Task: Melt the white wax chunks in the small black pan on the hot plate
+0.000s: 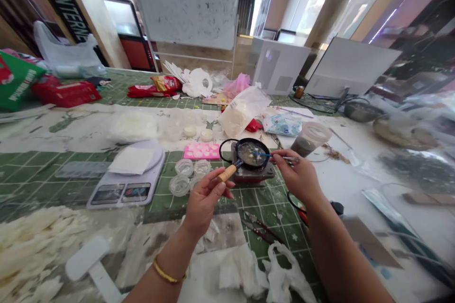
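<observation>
My left hand (208,196) grips the wooden handle of a small black pan (267,163). The pan sits on a small hot plate (249,177) and holds a cloudy liquid with pale lumps (250,151). In my right hand (298,170) is a thin blue stick (263,154), its far end inside the pan; my fingers pinch its near end. Beside the pan lies a pink mold (201,151) with pale pieces in its hollows. Several clear round containers (179,184) stand to the left of the pan, partly behind my left hand.
A digital scale (121,180) bearing white paper stands left. Pale flakes (42,246) lie front left. Scissors (263,228) and crumpled tissue (241,272) lie between my arms. A plastic cup (310,138), a plastic bag (241,111) and a wipes packet (282,124) stand behind.
</observation>
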`<state>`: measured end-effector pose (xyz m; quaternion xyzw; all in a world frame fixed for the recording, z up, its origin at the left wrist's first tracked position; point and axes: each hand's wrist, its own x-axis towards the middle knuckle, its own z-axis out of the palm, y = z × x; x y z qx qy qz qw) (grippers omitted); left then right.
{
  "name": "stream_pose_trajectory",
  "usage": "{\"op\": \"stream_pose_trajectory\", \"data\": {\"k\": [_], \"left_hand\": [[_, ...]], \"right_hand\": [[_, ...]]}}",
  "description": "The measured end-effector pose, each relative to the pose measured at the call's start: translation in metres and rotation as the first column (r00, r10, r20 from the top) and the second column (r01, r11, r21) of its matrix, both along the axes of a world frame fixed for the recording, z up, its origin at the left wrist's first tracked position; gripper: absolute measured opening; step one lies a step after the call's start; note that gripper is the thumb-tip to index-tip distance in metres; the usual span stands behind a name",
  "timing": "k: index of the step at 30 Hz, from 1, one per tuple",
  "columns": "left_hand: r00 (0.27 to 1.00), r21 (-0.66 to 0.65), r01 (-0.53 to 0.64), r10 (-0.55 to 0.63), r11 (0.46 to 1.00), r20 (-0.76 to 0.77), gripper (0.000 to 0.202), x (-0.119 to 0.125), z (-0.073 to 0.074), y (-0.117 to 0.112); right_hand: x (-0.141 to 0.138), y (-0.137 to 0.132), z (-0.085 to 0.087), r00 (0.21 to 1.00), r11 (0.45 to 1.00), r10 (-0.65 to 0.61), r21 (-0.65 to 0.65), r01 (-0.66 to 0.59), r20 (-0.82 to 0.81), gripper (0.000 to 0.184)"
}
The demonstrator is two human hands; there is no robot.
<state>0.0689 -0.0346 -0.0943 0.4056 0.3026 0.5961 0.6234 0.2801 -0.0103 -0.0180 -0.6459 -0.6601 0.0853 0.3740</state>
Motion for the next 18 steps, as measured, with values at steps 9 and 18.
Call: {"op": "stream_pose_trajectory", "data": {"k": [9, 18], "left_hand": [[1.0, -0.003, -0.001, 0.001, 1.0, 0.002, 0.033, 0.0003, 0.0013, -0.0009], [1.0, -0.019, -0.009, 0.009, 1.0, 0.004, 0.035, 0.0007, 0.0025, -0.0012]], "right_hand": [[-0.0028, -0.0088, 0.001, 0.999, 1.0, 0.009, 0.016, -0.008, -0.04, 0.027], [0.0008, -0.0022, -0.0039, 0.999, 0.997, -0.046, 0.068, 0.047, -0.007, 0.029]]}}
